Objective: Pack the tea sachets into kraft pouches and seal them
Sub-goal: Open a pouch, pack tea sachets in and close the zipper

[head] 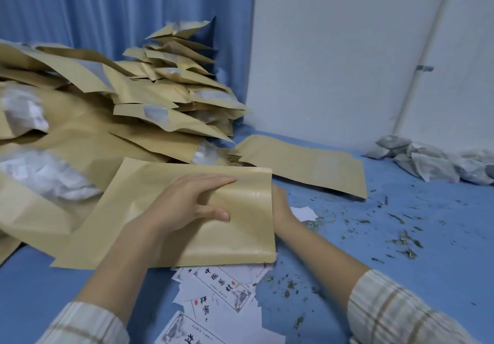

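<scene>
1. In the head view we see a kraft pouch (pixel 165 215) lying flat on the blue table (pixel 401 236), its right edge toward the middle of the picture.
2. Our left hand (pixel 195 202) lies on top of the pouch near that right end; the fingers are bent and close together, with the fingertips pressing the paper and the thumb stretched along the upper side.
3. Our right hand (pixel 280 204) is at the pouch's right edge, mostly hidden behind it; we cannot tell how its fingers lie, only that the hand touches the edge.
4. Both forearms come up from the bottom, each in a pale checked sleeve (pixel 395 309).
5. A second pouch (pixel 307 164) lies flat just behind the first, empty-looking and apart from the hands.
6. A big pile (pixel 107 98) of kraft pouches fills the left, leaning against a blue curtain (pixel 107 9); several show clear windows with white contents.
7. Tea sachets (pixel 427 162) lie in a loose heap at the far right of the table, by the white wall (pixel 347 49), well apart from the held pouch.
8. White printed labels (pixel 222 290) are spread under and below the pouch's lower edge.
9. Loose tea crumbs (pixel 401 239) are scattered over the table to the right of the hands.
</scene>
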`<state>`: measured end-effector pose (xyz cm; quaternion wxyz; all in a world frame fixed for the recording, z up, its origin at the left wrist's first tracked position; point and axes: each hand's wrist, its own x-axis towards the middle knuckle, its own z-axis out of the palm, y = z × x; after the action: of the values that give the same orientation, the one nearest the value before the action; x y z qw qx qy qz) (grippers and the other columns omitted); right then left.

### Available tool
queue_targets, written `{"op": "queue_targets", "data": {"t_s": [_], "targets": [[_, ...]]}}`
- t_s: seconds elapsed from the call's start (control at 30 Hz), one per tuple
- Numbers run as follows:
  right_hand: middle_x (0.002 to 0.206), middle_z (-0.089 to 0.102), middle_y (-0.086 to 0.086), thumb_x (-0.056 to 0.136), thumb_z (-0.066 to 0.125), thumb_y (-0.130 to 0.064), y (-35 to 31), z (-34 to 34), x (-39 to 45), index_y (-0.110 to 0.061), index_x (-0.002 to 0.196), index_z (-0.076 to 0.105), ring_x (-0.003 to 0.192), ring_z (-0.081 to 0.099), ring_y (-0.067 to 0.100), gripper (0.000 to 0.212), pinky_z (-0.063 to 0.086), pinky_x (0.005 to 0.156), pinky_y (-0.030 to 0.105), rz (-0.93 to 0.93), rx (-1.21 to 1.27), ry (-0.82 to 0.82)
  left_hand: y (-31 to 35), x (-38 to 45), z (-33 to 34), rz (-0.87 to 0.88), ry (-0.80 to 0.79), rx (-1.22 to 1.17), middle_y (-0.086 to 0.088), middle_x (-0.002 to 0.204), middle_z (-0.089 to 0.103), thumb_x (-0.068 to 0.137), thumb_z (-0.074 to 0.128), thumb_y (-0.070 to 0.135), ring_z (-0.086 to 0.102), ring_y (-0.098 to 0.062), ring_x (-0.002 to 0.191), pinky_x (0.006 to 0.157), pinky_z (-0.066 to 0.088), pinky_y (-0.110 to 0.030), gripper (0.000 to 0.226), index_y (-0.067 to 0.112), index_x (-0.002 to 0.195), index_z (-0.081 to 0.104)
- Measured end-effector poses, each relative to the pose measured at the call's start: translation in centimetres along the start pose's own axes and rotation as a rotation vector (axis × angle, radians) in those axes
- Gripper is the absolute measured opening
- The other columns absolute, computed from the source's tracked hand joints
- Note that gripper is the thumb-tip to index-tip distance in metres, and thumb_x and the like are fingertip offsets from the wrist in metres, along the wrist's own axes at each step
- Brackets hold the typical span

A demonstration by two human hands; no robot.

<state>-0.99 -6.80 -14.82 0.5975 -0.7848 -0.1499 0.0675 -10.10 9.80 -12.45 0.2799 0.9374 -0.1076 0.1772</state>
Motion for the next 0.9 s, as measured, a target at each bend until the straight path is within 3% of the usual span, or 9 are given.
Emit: {"op": "queue_targets", "data": {"t_s": [0.1, 0.17, 0.27, 0.33, 0.43, 0.6, 0.7, 0.83, 0.9], "targets": [[0.062, 0.058, 0.0, 0.09, 0.048, -0.019, 1.0, -3.7, -0.1, -0.015, 0.065, 0.054, 0.058, 0.053, 0.018, 0.026, 0.039, 0.055, 0.028, -0.213, -0.35, 0.071, -0.1, 0.5, 0.5, -0.017, 0.027, -0.005, 0.026, 0.125, 0.051, 0.055, 0.072, 0.053, 0.046, -0.002, 0.123, 0.108, 0.03, -0.027, 0.073, 0.04, 0.125, 0.057], [0.085, 0.065, -0.006, 0.087, 0.051, -0.021, 2.3, -6.4, -0.2, -0.03, 0.073, 0.061, 0.074, 0.055, 0.008, 0.019, 0.043, 0.069, 0.026, -0.268, -0.398, 0.021, -0.2, 0.6, 0.7, -0.031, 0.035, -0.009, 0.022, 0.128, 0.053, 0.054, 0.071, 0.055, 0.046, -0.005, 0.124, 0.11, 0.03, -0.035, 0.074, 0.041, 0.126, 0.056], [0.131, 0.047, -0.008, 0.087, 0.054, -0.026, 4.5, -9.4, 0.7, -0.027, 0.117, 0.06, 0.119, 0.037, 0.011, 0.03, 0.031, 0.103, 0.031, -0.23, -0.81, -0.159, -0.4, 0.5, 0.9, -0.038, 0.037, 0.026, 0.023, 0.131, 0.051, 0.053, 0.069, 0.061, 0.043, -0.007, 0.128, 0.111, 0.028, -0.043, 0.076, 0.045, 0.126, 0.052], [0.142, 0.035, -0.011, 0.088, 0.055, -0.041, 5.2, -10.5, 0.9, -0.027, 0.132, 0.048, 0.133, 0.022, 0.014, 0.048, 0.019, 0.112, 0.037, -0.201, -0.974, -0.25, -0.6, 0.5, 1.1, -0.039, 0.04, 0.044, 0.026, 0.131, 0.049, 0.053, 0.067, 0.064, 0.041, -0.007, 0.13, 0.112, 0.026, -0.043, 0.075, 0.051, 0.124, 0.048], [0.126, 0.051, -0.01, 0.084, 0.061, -0.046, 5.7, -11.2, 1.0, -0.025, 0.119, 0.056, 0.123, 0.036, 0.012, 0.041, 0.029, 0.1, 0.026, -0.249, -0.86, -0.239, -0.6, 0.5, 1.2, -0.045, 0.046, 0.06, 0.028, 0.132, 0.048, 0.053, 0.066, 0.067, 0.039, -0.006, 0.131, 0.112, 0.025, -0.042, 0.076, 0.053, 0.125, 0.047], [0.083, 0.062, -0.009, 0.074, 0.076, -0.029, 4.6, -11.8, 0.6, -0.029, 0.076, 0.06, 0.077, 0.054, 0.006, 0.016, 0.038, 0.061, 0.008, -0.268, -0.549, -0.014, -0.6, 0.4, 1.3, -0.057, 0.07, 0.063, 0.032, 0.132, 0.045, 0.053, 0.067, 0.069, 0.037, -0.003, 0.131, 0.112, 0.023, -0.041, 0.075, 0.057, 0.124, 0.045], [0.078, 0.063, -0.017, 0.077, 0.073, -0.033, 4.1, -12.7, 0.5, -0.031, 0.075, 0.064, 0.073, 0.054, -0.004, 0.01, 0.037, 0.059, 0.001, -0.253, -0.515, 0.097, -0.5, 0.3, 1.2, -0.067, 0.067, 0.064, 0.033, 0.131, 0.045, 0.053, 0.072, 0.071, 0.037, -0.002, 0.13, 0.113, 0.023, -0.041, 0.076, 0.059, 0.123, 0.044], [0.08, 0.067, -0.009, 0.085, 0.064, -0.034, 3.9, -13.0, 0.1, -0.022, 0.079, 0.069, 0.078, 0.056, 0.007, 0.014, 0.036, 0.061, 0.007, -0.253, -0.611, 0.039, -0.3, 0.2, 1.2, -0.065, 0.08, 0.056, 0.029, 0.133, 0.047, 0.054, 0.07, 0.067, 0.037, -0.003, 0.131, 0.113, 0.022, -0.04, 0.074, 0.059, 0.123, 0.044], [0.084, 0.068, -0.008, 0.087, 0.063, -0.03, 3.5, -12.7, -0.1, -0.018, 0.081, 0.07, 0.079, 0.057, 0.007, 0.015, 0.036, 0.064, 0.007, -0.324, -0.584, 0.087, -0.1, 0.2, 1.2, -0.072, 0.082, 0.053, 0.028, 0.134, 0.048, 0.053, 0.068, 0.068, 0.037, -0.003, 0.131, 0.113, 0.022, -0.04, 0.074, 0.058, 0.123, 0.044]]}}
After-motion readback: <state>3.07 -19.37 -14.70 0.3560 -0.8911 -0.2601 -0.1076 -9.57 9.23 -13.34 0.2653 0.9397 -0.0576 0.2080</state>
